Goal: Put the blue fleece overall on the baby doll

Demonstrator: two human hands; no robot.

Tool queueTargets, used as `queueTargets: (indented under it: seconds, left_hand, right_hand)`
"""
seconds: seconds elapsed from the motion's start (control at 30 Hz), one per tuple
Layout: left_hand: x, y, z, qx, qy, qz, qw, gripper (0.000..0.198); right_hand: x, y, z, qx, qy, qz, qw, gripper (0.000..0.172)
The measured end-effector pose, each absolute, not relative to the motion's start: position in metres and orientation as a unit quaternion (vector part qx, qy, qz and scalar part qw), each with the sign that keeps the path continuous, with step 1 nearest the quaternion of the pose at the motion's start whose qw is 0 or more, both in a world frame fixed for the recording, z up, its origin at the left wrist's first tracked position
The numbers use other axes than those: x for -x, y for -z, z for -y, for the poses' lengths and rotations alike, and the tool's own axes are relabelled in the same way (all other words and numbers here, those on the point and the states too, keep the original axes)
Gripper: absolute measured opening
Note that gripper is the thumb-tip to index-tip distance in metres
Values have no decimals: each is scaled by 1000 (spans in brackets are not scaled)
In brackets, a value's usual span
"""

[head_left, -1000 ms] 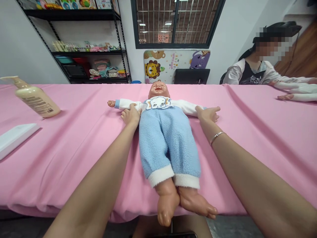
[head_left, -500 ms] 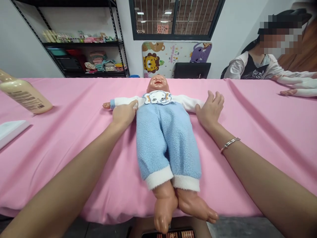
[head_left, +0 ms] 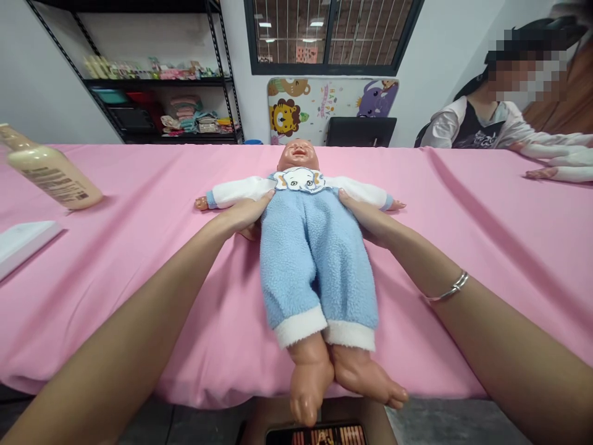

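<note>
A baby doll [head_left: 319, 247] lies on its back, feet toward me, dressed in fuzzy blue trousers and a white-sleeved top with an elephant bib. My left hand [head_left: 250, 216] grips the doll's side below its arm, thumb on the front of the clothing, other fingers partly hidden beneath. On the opposite side my right hand [head_left: 365, 216] clasps the torso the same way, its fingers hidden behind the body. Both doll arms stretch outward. The doll's feet reach over the front edge of the pink-covered table [head_left: 139, 259].
At left lie a tilted lotion bottle [head_left: 55, 176] and a white flat box [head_left: 28, 244]. Another person [head_left: 482, 123] sits at the far right, with a doll's limbs [head_left: 560, 173] near their hands. Behind stand a black shelf [head_left: 157, 83] and a dark monitor [head_left: 361, 131].
My right hand has moved left from beside the doll's sleeve onto its torso. My left hand has shifted from the sleeve to the doll's side. Both now hold the body.
</note>
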State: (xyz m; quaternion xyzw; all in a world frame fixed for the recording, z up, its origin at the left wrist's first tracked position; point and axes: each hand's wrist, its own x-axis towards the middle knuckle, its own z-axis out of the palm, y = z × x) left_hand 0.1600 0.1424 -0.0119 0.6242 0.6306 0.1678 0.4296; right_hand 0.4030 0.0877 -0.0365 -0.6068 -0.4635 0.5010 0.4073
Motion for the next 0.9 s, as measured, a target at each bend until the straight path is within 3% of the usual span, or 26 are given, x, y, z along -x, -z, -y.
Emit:
queueTargets:
  seconds: [0.13, 0.27, 0.5, 0.6, 0.73, 0.9]
  left_hand:
    - [-168, 10, -129, -584, -255, -478, 604, 62]
    - [-172, 11, -125, -541, -264, -384, 700, 55]
    - [-164, 11, -131, -585, -212, -419, 661, 20]
    - [-159, 11, -133, -609, -191, -416, 648, 22]
    - [-157, 10, -132, -627, -183, -420, 630, 32]
    - [-160, 12, -138, -609, -259, -566, 492, 43]
  right_hand:
    - [-397, 34, -82, 511, -607, 456, 402, 68]
    - [-393, 30, -79, 511, -645, 396, 407, 46]
    - [-399, 28, -82, 535, -647, 368, 399, 23]
    - [-402, 28, -83, 534, -643, 397, 378, 18]
    - [-406, 31, -83, 530, -619, 438, 380, 32]
    - [-420, 44, -93, 557, -537, 456, 440, 43]
